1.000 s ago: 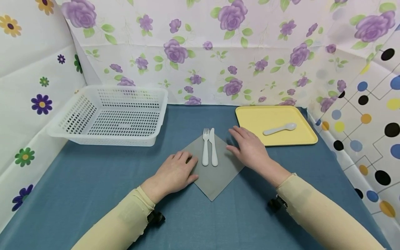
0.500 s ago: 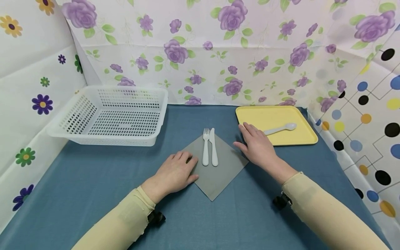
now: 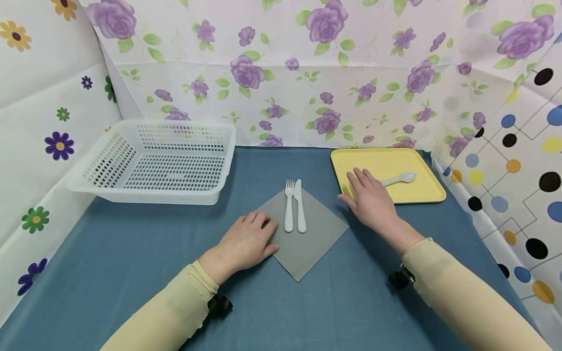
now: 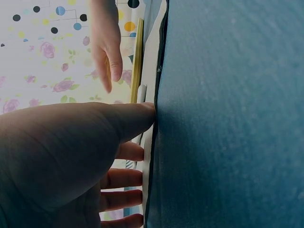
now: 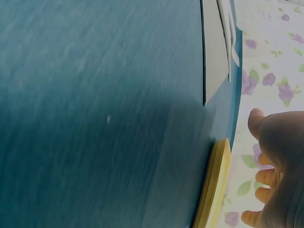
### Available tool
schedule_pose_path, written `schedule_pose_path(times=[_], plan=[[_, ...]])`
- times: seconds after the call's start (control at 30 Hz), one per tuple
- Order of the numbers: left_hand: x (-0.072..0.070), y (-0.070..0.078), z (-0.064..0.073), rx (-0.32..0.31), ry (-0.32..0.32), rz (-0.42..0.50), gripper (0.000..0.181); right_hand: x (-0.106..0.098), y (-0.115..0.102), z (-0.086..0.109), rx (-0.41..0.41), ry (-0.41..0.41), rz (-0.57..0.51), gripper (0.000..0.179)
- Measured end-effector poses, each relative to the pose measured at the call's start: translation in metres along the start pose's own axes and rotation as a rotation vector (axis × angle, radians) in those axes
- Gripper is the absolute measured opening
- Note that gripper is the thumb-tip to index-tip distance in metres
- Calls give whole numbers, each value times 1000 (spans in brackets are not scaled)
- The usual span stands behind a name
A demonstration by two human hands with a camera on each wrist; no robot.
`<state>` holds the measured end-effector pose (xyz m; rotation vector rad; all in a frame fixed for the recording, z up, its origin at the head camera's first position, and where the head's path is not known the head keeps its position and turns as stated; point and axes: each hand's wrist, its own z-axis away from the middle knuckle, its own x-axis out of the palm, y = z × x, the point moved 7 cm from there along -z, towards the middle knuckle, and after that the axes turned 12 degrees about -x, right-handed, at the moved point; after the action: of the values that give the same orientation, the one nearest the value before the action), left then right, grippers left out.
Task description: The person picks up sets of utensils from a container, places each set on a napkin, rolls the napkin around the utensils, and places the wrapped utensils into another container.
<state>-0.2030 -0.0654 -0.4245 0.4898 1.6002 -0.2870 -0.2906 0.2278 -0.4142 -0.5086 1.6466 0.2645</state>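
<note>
So the back of my setup is a floral sheet [image 3: 263,39] with purple roses, plus a dotted sheet [image 3: 527,195] over on the right. Table [image 3: 175,297] has a plain blue cloth look going on.

Roughly mid-table there's a grey mat [image 3: 311,248], turned so it sits like a diamond with one corner pointing at me. On its far half I've got a white fork [image 3: 288,209] and, just right of it, a white knife [image 3: 300,209]. Both have handles toward me, and their far ends poke a bit past the mat's far corner. They're super close at the top; can't tell if they actually touch.

My left grip [image 3: 245,242] is at the mat's left side, relaxed and fairly wide, thumb apart from the fingers. The left wrist view shows my thumb tip right on the mat's edge, fingertips resting along it too.

My right grip [image 3: 373,201] is wide as well, fingers loosely extended, up over the near-left corner of the yellow tray [image 3: 364,158]. From the right wrist view it's clear of the tray.

Spoon [image 3: 399,178] lies on that tray, bowl end to the right, and my hand covers the end of its handle from the head view. Far left there's a white plastic basket [image 3: 175,196] with slotted sides.
</note>
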Motion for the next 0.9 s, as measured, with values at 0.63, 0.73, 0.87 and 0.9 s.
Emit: schedule_pose_path(times=[0.63, 0.73, 0.87, 0.9], plan=[[3, -1, -1, -14, -19, -3, 55, -7, 29, 5, 63, 12, 3, 75], [3, -1, -1, -11, -14, -7, 55, -8, 35, 6, 75, 12, 2, 75], [3, -2, -1, -13, -12, -6, 55, -7, 45, 8, 104, 3, 10, 75], [3, -2, -1, -15, -13, -5, 55, -7, 48, 9, 113, 2, 12, 75]])
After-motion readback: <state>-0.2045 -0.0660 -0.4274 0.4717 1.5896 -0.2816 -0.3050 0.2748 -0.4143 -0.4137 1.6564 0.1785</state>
